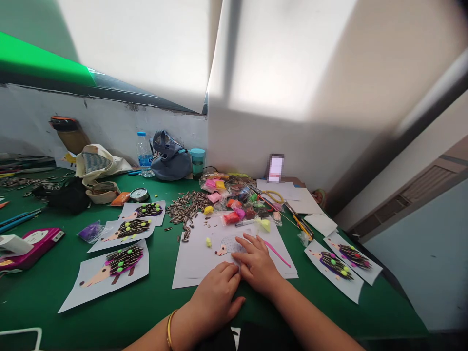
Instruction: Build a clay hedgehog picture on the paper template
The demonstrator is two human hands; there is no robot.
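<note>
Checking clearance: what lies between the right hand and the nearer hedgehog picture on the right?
In the head view, a pink strip on white paper, then green tabletop, separates the right hand from that hedgehog picture.

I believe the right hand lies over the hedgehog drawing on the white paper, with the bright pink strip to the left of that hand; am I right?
Not quite: the head view shows the bright pink strip to the right of that hand, not to its left. The right hand does lie over the hedgehog drawing on the white paper.

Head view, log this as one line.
left hand: at near edge of paper; right hand: over hedgehog drawing; pink strip: on paper; seeds: heaped
</note>
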